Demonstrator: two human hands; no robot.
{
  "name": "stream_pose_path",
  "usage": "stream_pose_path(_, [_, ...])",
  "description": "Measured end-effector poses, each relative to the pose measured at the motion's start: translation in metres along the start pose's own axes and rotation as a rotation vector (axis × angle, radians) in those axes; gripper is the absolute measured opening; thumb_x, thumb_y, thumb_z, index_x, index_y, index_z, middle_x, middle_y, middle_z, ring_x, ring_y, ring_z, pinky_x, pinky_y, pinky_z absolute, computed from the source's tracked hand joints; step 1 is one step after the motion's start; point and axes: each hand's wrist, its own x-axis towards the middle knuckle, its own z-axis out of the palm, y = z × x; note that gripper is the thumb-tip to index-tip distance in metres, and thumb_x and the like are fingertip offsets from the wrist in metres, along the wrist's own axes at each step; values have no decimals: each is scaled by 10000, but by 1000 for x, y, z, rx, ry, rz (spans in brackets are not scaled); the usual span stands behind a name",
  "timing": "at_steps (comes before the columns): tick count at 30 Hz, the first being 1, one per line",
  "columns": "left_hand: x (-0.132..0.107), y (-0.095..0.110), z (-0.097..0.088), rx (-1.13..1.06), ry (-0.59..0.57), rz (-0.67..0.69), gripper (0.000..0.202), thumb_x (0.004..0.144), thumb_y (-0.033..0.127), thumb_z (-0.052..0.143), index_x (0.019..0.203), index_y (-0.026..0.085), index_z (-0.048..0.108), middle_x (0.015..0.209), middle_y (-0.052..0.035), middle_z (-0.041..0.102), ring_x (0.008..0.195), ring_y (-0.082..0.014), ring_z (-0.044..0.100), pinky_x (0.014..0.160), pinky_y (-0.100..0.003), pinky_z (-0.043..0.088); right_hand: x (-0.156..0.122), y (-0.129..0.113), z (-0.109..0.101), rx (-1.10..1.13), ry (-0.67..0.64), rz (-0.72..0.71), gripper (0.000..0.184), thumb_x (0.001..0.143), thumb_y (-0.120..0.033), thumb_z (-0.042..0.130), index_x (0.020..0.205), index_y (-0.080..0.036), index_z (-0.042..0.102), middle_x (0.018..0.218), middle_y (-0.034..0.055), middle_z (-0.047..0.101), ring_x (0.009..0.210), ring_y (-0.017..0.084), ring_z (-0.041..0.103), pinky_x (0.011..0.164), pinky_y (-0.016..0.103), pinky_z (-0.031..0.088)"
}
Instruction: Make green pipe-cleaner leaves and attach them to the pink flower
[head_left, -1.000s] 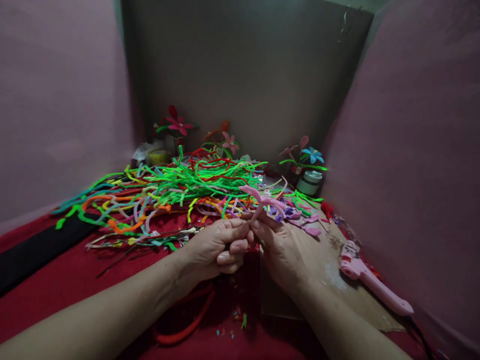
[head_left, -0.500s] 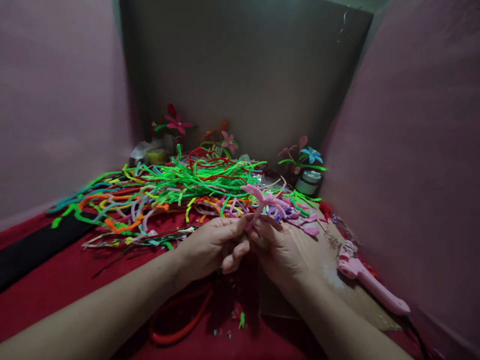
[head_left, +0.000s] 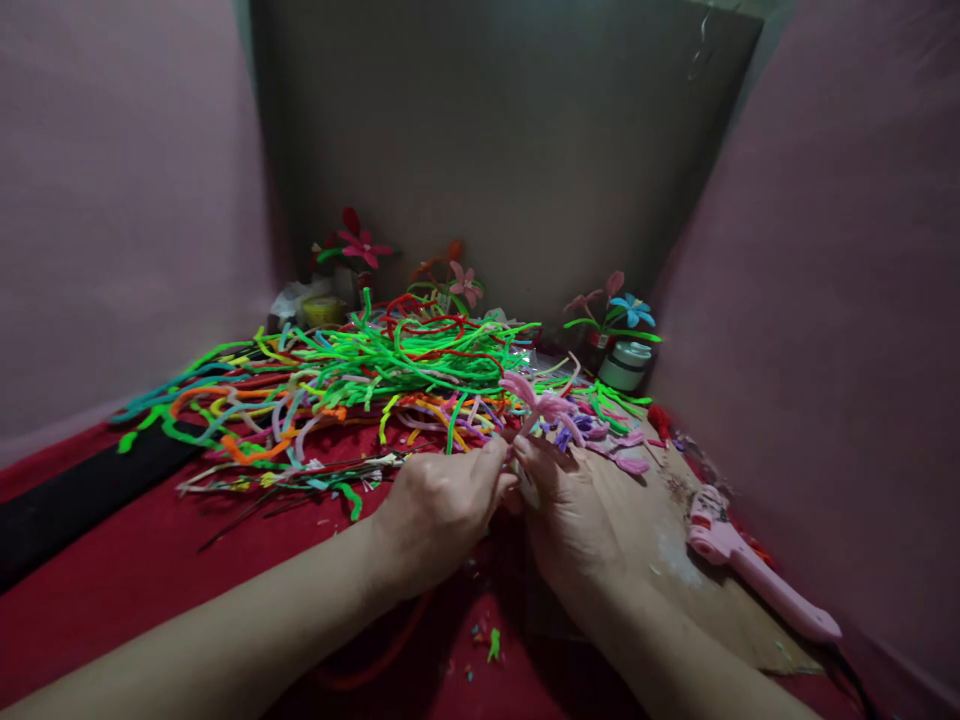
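My left hand (head_left: 442, 505) and my right hand (head_left: 566, 505) meet above the red cloth, fingers pinched together on the stem of a pink pipe-cleaner flower (head_left: 541, 404). The flower's petals stick up just above my fingertips. Behind it lies a big heap of loose pipe cleaners (head_left: 352, 380), mostly green, with orange, red, blue and pink ones mixed in.
A pink glue gun (head_left: 757, 575) lies on a cardboard sheet (head_left: 675, 540) at the right. Finished flowers (head_left: 356, 243) stand at the back, one blue flower (head_left: 628, 310) over a small white jar (head_left: 624, 364). A red loop (head_left: 382, 650) lies under my left wrist. Pink walls close both sides.
My left hand has turned palm down and its fingers have closed over the stem. Both hands and the flower have shifted slightly to the right.
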Motion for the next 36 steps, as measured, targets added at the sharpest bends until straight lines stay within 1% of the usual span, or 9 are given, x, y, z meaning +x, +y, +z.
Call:
stream_pose_path(4, [1, -3, -2, 160, -36, 80, 191, 848, 146, 364, 788, 145, 545, 593, -35, 552, 509, -139, 478, 483, -258, 274, -1, 3, -2, -28, 18, 27, 157, 697, -301, 640, 797, -181, 658, 690, 4, 584, 565, 101, 445, 431, 200, 303])
stream_pose_path(8, [3, -4, 0, 49, -40, 18, 174, 833, 146, 373, 785, 148, 539, 651, -42, 571, 561, -138, 492, 511, -247, 310, -1, 4, -4, -62, 29, 63, 193, 675, -323, 659, 799, -176, 671, 707, 24, 600, 594, 115, 452, 436, 203, 304])
stream_pose_path(13, [12, 3, -8, -543, -18, -290, 173, 851, 213, 387, 799, 157, 542, 624, 11, 528, 531, -84, 461, 529, -203, 360, -1, 2, -2, -99, -33, 7, 183, 703, -315, 638, 812, -169, 658, 668, -8, 559, 513, 72, 369, 435, 196, 287])
stream_pose_path(18, [19, 9, -19, -1272, -197, -645, 223, 817, 352, 487, 697, 163, 485, 429, 83, 356, 318, -37, 282, 329, -159, 258, -1, -10, 2, -162, -63, -4, 151, 678, -322, 648, 730, -180, 660, 609, -9, 550, 527, 91, 412, 462, 213, 341])
stream_pose_path(25, [17, 6, -14, -1799, -261, -646, 112, 843, 269, 464, 857, 169, 512, 443, 108, 308, 298, -7, 150, 319, -147, 326, 2, -5, -1, -101, -182, 4, 313, 710, -406, 601, 924, -188, 668, 651, 18, 615, 635, 156, 561, 572, 279, 444])
stream_pose_path(27, [17, 5, -14, -1733, -311, -613, 145, 851, 282, 443, 900, 169, 520, 437, 108, 293, 290, -14, 176, 322, -155, 328, 1, -7, -1, -95, -203, 2, 273, 716, -386, 596, 900, -202, 679, 668, 16, 624, 644, 159, 574, 595, 288, 449])
stream_pose_path(29, [17, 4, -14, -1482, -320, -567, 196, 859, 316, 418, 906, 163, 530, 436, 94, 327, 298, -30, 255, 332, -161, 310, 0, -9, 1, -90, -204, -6, 231, 726, -366, 588, 870, -216, 688, 691, 17, 634, 659, 163, 578, 613, 292, 450])
stream_pose_path(34, [7, 2, -4, -372, -19, -161, 220, 871, 253, 366, 830, 142, 551, 612, -9, 533, 506, -100, 489, 484, -211, 369, -1, -4, 1, -117, -145, -53, 190, 768, -297, 556, 876, -225, 694, 740, 7, 641, 684, 153, 563, 642, 278, 436])
stream_pose_path(36, [3, 0, 1, -70, 31, 3, 211, 869, 213, 352, 828, 138, 545, 669, -35, 567, 558, -128, 523, 519, -240, 385, -2, -4, 0, -193, -95, -103, 188, 776, -276, 551, 875, -217, 699, 715, -2, 631, 657, 140, 540, 631, 265, 425])
